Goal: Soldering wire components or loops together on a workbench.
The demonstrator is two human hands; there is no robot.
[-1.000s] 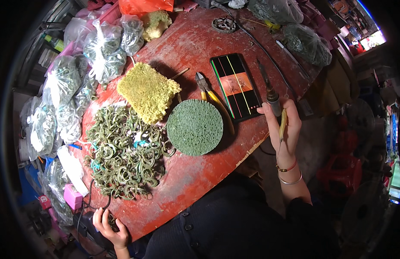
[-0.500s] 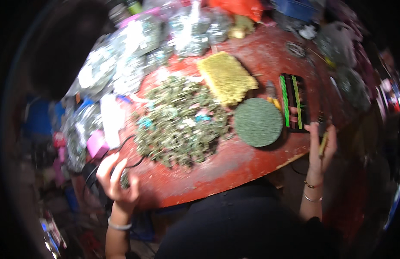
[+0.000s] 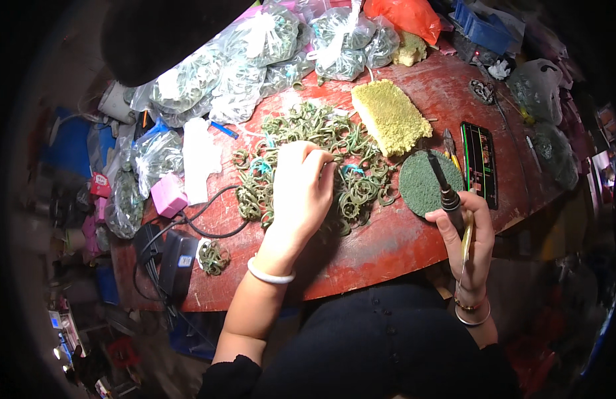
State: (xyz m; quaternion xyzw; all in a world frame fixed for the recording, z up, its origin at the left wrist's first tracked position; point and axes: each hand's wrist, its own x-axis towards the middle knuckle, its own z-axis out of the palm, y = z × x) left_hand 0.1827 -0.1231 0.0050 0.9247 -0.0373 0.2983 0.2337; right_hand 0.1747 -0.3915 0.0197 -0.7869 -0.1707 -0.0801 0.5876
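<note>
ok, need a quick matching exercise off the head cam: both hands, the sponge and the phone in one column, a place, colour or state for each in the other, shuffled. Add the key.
Things
1. left hand
2. right hand
3. sponge
4. phone

Matches
A. screen lit
B. over the pile of green rings
C. yellow all over
D. holding a dark pen-shaped tool

Pairs: 1-B, 2-D, 3-C, 4-A
</note>
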